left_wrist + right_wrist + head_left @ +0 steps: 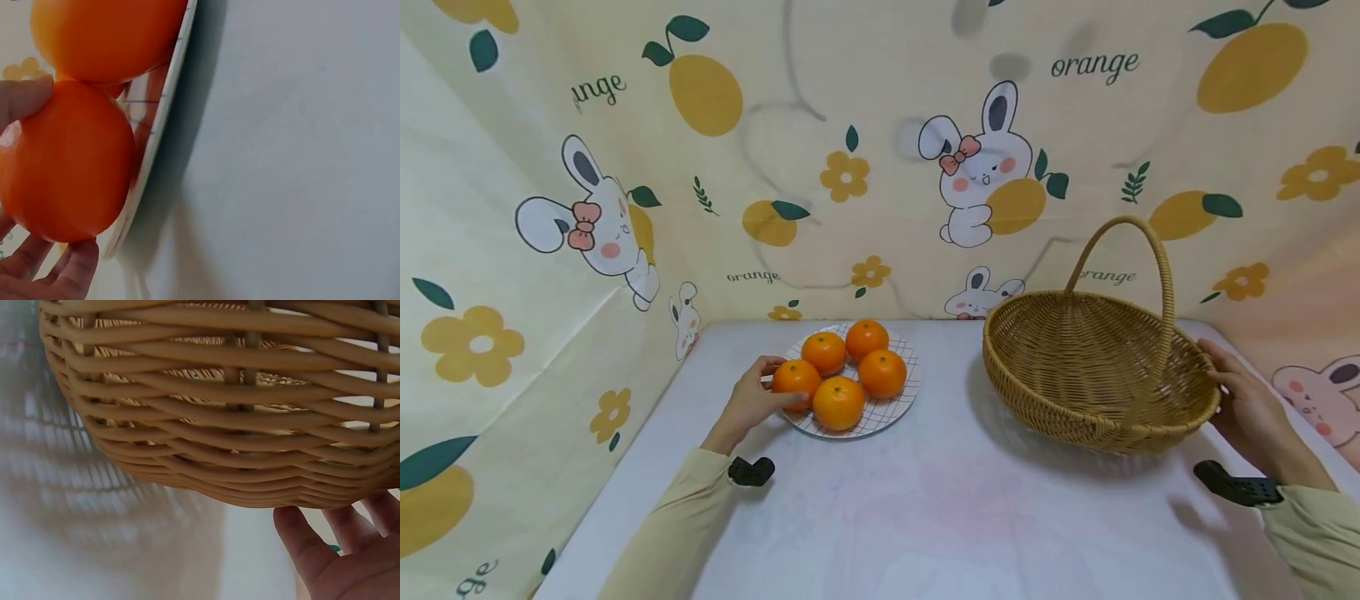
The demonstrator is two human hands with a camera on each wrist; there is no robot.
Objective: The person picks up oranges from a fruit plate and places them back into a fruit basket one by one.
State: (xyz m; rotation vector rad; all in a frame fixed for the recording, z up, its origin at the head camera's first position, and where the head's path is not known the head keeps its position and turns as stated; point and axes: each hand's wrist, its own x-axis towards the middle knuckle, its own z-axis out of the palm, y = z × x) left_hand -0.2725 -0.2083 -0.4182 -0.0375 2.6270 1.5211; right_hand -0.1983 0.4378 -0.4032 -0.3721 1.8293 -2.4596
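Several oranges sit on a round white plate with a grid pattern point(904, 406) on the left. My left hand point(754, 402) holds the leftmost orange point(796, 382), its thumb on the near side and fingers around the far side. In the left wrist view this orange point(69, 165) is between thumb and fingers, beside another orange point(106, 34). To the right stands a woven wicker basket point(1075, 367) with an arched handle. My right hand point(1251, 408) is at its right side, fingers touching the outside near the rim. The right wrist view shows fingertips against the weave point(219, 425).
A white table point(910, 525) lies under everything. Behind and beside it hangs a printed cloth point(880, 100) with rabbits and oranges. The basket's handle point(1163, 292) rises well above its rim.
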